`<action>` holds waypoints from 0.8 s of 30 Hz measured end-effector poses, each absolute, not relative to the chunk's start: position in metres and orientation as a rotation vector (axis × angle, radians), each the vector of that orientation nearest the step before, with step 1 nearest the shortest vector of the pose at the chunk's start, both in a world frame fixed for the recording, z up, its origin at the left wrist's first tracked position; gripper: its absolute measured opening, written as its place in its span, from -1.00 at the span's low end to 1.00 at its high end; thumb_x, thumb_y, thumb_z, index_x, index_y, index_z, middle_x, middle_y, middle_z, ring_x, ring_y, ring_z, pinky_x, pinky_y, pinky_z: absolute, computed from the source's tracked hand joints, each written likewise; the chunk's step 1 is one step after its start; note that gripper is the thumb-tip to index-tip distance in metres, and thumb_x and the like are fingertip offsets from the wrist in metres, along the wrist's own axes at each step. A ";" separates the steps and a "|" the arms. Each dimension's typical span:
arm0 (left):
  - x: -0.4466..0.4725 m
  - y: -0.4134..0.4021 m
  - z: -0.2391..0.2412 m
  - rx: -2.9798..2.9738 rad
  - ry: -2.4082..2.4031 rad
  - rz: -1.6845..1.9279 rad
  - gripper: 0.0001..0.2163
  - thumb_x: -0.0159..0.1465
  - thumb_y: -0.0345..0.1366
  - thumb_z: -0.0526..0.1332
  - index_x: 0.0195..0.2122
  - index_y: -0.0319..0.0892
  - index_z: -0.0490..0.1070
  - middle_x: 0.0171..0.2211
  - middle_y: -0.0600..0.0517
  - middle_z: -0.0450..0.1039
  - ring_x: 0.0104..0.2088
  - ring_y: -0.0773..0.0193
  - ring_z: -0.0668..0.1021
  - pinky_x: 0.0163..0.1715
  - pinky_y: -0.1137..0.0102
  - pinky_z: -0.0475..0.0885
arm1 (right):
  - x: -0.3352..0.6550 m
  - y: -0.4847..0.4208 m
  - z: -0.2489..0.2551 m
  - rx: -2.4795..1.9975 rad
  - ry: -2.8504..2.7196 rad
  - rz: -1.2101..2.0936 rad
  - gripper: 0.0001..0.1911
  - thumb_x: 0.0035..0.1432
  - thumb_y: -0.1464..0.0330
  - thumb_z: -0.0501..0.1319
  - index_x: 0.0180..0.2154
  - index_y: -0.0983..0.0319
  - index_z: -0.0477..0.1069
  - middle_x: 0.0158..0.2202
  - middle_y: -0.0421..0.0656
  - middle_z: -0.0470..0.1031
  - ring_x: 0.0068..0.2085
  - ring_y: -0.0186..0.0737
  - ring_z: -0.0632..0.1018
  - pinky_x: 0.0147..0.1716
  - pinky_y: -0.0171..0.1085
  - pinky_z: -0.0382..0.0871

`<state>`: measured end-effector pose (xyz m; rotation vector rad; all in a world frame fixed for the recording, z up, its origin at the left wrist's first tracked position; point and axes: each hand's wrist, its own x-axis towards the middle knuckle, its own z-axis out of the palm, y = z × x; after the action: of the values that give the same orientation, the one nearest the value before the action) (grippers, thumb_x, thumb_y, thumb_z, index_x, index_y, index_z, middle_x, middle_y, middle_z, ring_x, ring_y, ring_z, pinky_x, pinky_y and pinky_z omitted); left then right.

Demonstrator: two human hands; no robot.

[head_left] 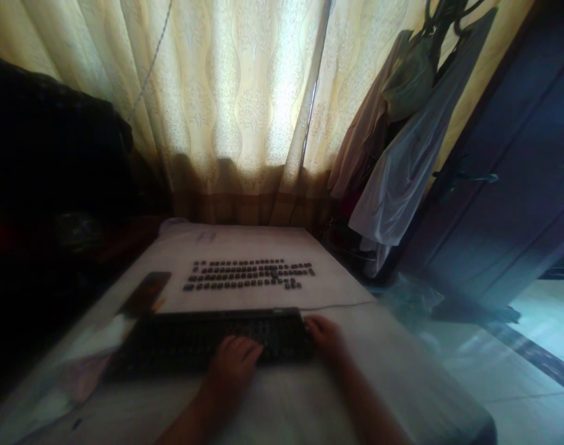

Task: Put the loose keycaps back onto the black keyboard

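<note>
A black keyboard [193, 340] lies on the pale table [310, 395] in front of me. My left hand [233, 364] rests on its front middle with the fingers curled down onto it; what they pinch is hidden. My right hand [326, 337] grips the keyboard's right end, fingers wrapped over the corner. Beyond the keyboard, several loose dark keycaps [249, 275] are laid out in rows on the table. A thin white cable [342, 305] runs off from the keyboard's right rear corner.
A dark phone [145, 293] lies at the left of the keycaps, with pale cloth or paper [91, 346] in front of it. Curtains [245, 111] hang behind the table, clothes [402, 161] at the right, a dark wardrobe [509, 185] further right. The table edge drops to a tiled floor [532, 371].
</note>
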<state>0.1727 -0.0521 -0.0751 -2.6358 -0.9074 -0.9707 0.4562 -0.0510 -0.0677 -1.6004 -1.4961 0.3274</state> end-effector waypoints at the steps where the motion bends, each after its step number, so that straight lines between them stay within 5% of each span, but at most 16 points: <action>1: 0.172 -0.052 -0.074 -2.642 -0.906 -0.969 -0.63 0.27 -0.56 0.10 0.02 -0.11 0.48 -0.09 -0.03 0.57 -0.05 0.17 0.56 0.09 0.16 0.36 | 0.457 -0.050 -0.068 -1.617 -1.509 0.318 -0.60 0.17 0.14 0.06 -0.32 0.20 0.62 -0.39 -0.07 0.67 -0.35 -0.04 0.66 -0.34 -0.19 0.54; 11: 0.170 -0.049 -0.074 -2.660 -0.874 -0.995 -0.65 0.30 -0.52 0.08 0.04 -0.10 0.47 -0.09 -0.02 0.58 -0.08 0.17 0.58 0.02 0.20 0.44 | 0.465 0.005 -0.044 -1.866 -1.763 -0.041 -0.71 0.24 0.41 0.12 -0.15 0.16 0.60 -0.19 -0.07 0.61 -0.19 -0.17 0.59 -0.15 -0.25 0.43; 24: 0.167 -0.048 -0.078 -2.672 -0.920 -0.908 -0.65 0.34 -0.50 0.05 0.06 -0.08 0.47 -0.05 0.00 0.57 -0.05 0.18 0.58 0.04 0.20 0.44 | 0.458 0.068 -0.026 -2.004 -2.255 -0.262 -0.77 0.29 0.40 0.14 -0.21 0.22 0.59 -0.17 0.02 0.52 -0.16 -0.11 0.47 -0.21 -0.24 0.25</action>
<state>0.1675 -0.0481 -0.0782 -2.6722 -0.9205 -0.9081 0.4579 0.0678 -0.0259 -2.0036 -2.2546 -0.2622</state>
